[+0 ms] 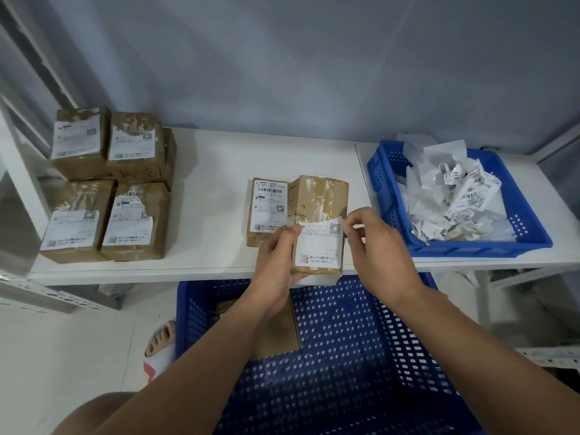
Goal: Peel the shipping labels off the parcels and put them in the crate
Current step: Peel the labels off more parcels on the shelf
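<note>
— How do we have our hands set?

— Both forearms reach forward from the bottom edge. Our left hand (276, 255) wraps the left side of the parcel (318, 226), thumb lying across its top face and fingers curled beneath. Our right hand (373, 243) comes in from the other side, palm turned down, thumb and forefinger pressed together on the upper right corner of the label (320, 243).

— So both are closed on something?

— Yes. The left clamps the parcel; the right pinches the label's torn top edge (the corner looks lifted, though how far it has come free we cannot tell).

— Which way does the parcel run?

— Its long axis points away from us, near end over the front edge of the white shelf (213, 196), far end slightly raised. The label face is up, print reading toward us, covering the half nearest the left grip; beyond the pinch the brown wrap is bare.

— What lies around the grip?

— Just left of the held parcel, touching it, a second parcel (270, 211) lies flat with its label whole. Well to the left of our left hand stands a stack of four parcels (106, 186). Right of the pinch sits a small blue crate (392, 189) heaped with crumpled labels (455, 199). Below both hands is a large blue crate (361, 340) holding a brown box (279, 334).
</note>
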